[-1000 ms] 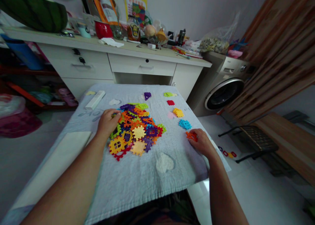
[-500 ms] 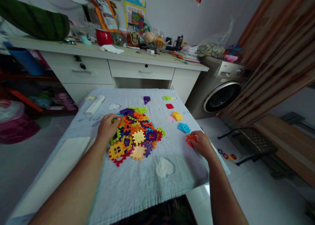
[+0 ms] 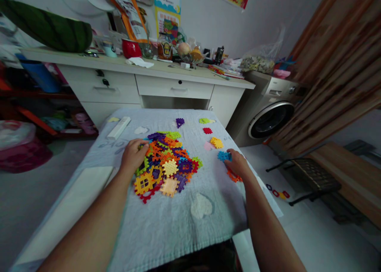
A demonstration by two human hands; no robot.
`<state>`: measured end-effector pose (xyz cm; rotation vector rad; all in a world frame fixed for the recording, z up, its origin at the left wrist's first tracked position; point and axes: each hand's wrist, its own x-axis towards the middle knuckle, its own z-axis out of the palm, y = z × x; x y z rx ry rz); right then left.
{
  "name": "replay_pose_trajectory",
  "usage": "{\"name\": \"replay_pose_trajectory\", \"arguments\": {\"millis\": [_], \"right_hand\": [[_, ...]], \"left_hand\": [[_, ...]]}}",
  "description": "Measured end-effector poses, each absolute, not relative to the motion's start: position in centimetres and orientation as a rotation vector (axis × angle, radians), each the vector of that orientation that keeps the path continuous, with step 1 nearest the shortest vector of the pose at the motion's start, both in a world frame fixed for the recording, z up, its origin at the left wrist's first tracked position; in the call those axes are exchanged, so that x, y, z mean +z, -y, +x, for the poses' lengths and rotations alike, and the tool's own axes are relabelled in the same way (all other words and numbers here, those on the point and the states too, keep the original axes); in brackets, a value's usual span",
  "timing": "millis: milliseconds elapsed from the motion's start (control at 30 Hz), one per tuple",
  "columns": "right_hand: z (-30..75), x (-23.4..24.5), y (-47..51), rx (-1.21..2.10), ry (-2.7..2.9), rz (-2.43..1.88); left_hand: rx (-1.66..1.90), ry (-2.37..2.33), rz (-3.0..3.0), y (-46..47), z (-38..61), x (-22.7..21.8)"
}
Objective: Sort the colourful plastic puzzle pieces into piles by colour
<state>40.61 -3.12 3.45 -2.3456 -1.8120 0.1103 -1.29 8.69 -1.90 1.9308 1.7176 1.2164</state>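
On the cloth-covered table (image 3: 190,232) lies a pile of colourful plastic interlocking building pieces (image 3: 169,167), some with window-like openings. My left hand (image 3: 133,155) is at the pile's left edge, fingers curled round a small yellow-green piece that they mostly hide. To the right, my right hand (image 3: 238,164) has its fingertips closed on the right edge of a blue building piece (image 3: 223,156). An orange building piece (image 3: 233,176) lies just beneath that hand, partly covered. Farther up stand apart a yellow piece (image 3: 217,142), a red piece (image 3: 207,131), a green piece (image 3: 204,121) and a purple piece (image 3: 179,122).
A long white object (image 3: 119,128) lies at the table's back left. Behind is a white counter (image 3: 175,83) bearing a watermelon (image 3: 47,28), jars and bags. A washing machine (image 3: 268,109) and a low seat (image 3: 315,175) are at the right; several linked pieces (image 3: 278,192) lie on the floor.
My right hand has left the orange piece on the cloth and moved up and left to the blue one. My left hand stays at the pile. The view has shifted slightly.
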Motion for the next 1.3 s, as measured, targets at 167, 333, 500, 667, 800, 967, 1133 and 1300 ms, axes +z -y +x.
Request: {"name": "replay_pose_trajectory", "arguments": {"millis": [167, 333, 500, 667, 800, 967, 1133, 1300], "right_hand": [[41.1, 3.2, 2.7, 0.095, 1.816, -2.273], [40.0, 2.8, 2.0, 0.117, 1.873, -2.249], [39.8, 2.3, 1.7, 0.097, 1.852, -2.261], [39.4, 3.3, 2.1, 0.057, 1.787, -2.328], [36.6, 5.2, 1.5, 0.057, 1.89, -2.188], [29.9, 6.4, -0.3, 0.426, 2.248, -1.721], [25.4, 5.6, -1.6, 0.355, 2.267, -1.839], [25.1, 4.8, -2.0, 0.28, 2.225, -1.882]], "left_hand": [[1.211, -1.728, 1.93, -8.7, -1.2, -1.9], [1.209, -1.721, 1.918, -8.7, -1.2, -1.9], [1.205, -1.724, 1.916, -8.6, -1.3, -1.8], [1.209, -1.72, 1.899, -8.5, -1.3, -1.8], [1.23, -1.714, 1.89, -8.5, -1.2, -1.9], [1.235, -1.701, 1.884, -8.4, -1.1, -1.6], [1.242, -1.686, 1.89, -8.2, -1.1, -1.4], [1.229, -1.686, 1.886, -8.2, -1.2, -1.3]]}}
